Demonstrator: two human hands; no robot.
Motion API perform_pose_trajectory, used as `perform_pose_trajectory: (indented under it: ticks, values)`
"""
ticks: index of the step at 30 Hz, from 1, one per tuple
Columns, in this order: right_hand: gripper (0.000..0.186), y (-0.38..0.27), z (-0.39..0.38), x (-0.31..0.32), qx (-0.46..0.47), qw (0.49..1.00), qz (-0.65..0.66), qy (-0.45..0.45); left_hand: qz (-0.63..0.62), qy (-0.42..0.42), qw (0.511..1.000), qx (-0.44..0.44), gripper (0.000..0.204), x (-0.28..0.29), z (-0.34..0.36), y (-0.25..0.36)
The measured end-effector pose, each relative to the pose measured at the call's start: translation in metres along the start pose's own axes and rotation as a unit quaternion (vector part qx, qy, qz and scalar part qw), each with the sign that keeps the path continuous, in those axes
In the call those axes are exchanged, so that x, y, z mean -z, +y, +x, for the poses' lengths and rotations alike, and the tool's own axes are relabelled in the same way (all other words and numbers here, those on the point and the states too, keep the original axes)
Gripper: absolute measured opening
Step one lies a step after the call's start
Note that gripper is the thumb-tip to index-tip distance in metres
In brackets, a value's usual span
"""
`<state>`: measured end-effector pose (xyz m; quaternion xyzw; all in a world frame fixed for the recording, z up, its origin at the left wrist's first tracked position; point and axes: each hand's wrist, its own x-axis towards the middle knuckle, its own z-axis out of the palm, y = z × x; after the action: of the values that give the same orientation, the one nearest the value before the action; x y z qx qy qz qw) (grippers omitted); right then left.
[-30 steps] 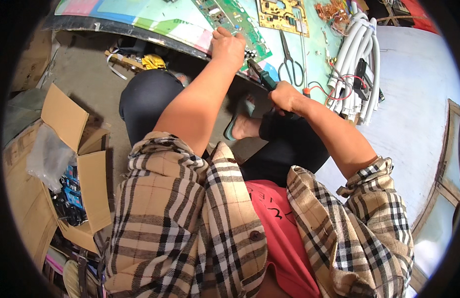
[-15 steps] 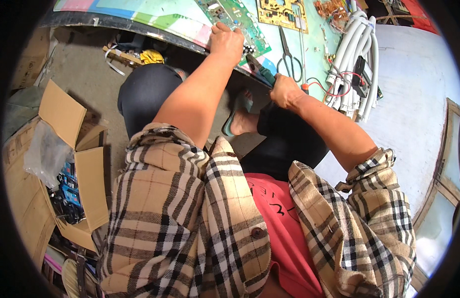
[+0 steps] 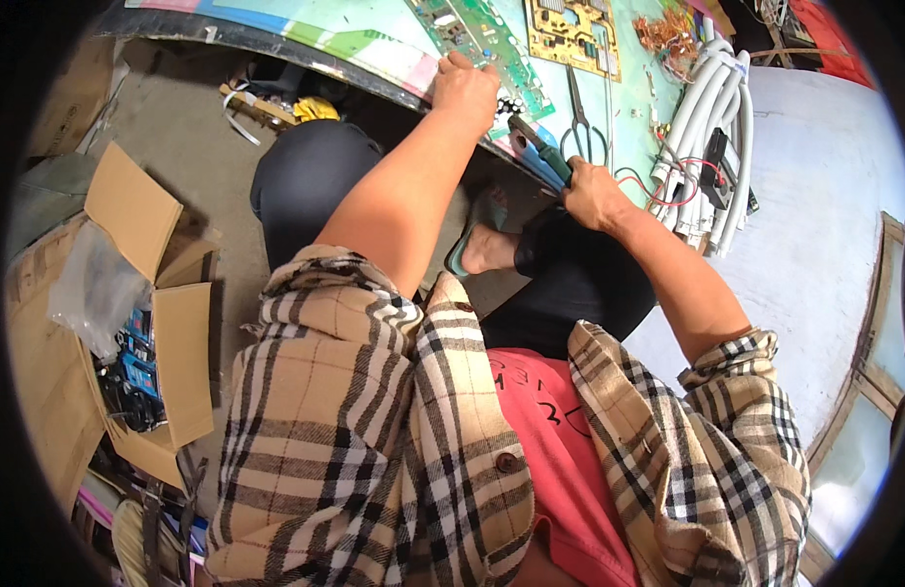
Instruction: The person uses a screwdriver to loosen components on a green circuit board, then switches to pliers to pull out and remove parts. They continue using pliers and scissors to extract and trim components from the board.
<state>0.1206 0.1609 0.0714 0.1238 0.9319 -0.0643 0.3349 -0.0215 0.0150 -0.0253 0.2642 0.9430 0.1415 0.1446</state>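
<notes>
The green circuit board [image 3: 486,47] lay on the table [image 3: 626,115], slanting from the upper edge of the view toward the table's near edge. The left grip [image 3: 468,93] sat at its near end, fingers bent downward; whether they pinched the board or only pressed it could not be told, as the back of the hand hid them. The right grip was wrapped around [image 3: 594,194] the pliers [image 3: 542,149], whose nose pointed at a cluster of small black-and-white parts [image 3: 509,106] by the board's near end; contact there could not be made out. The board looked light, thin and stiff, likely to crack if bent, its raised parts easily snapped; the bare long edges seemed the best hold. The pliers looked heavier and sturdy, best held far back on the handles. Scissors [image 3: 580,122] lay just beside them.
</notes>
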Motion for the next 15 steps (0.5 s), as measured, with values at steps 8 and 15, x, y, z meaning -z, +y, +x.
perform_pose_trajectory:
  ticks: [8, 15]
  values:
    - [0.025, -0.01, 0.006, 0.006, -0.092, 0.943, 0.257, -0.19, 0.002, -0.017, 1.0, 0.0, 0.071, 0.003, -0.002, -0.005]
    - [0.022, -0.021, -0.043, -0.057, -0.024, 0.382, 0.875, -0.297, -0.002, 0.037, 0.999, -0.019, 0.034, -0.011, 0.0, -0.007]
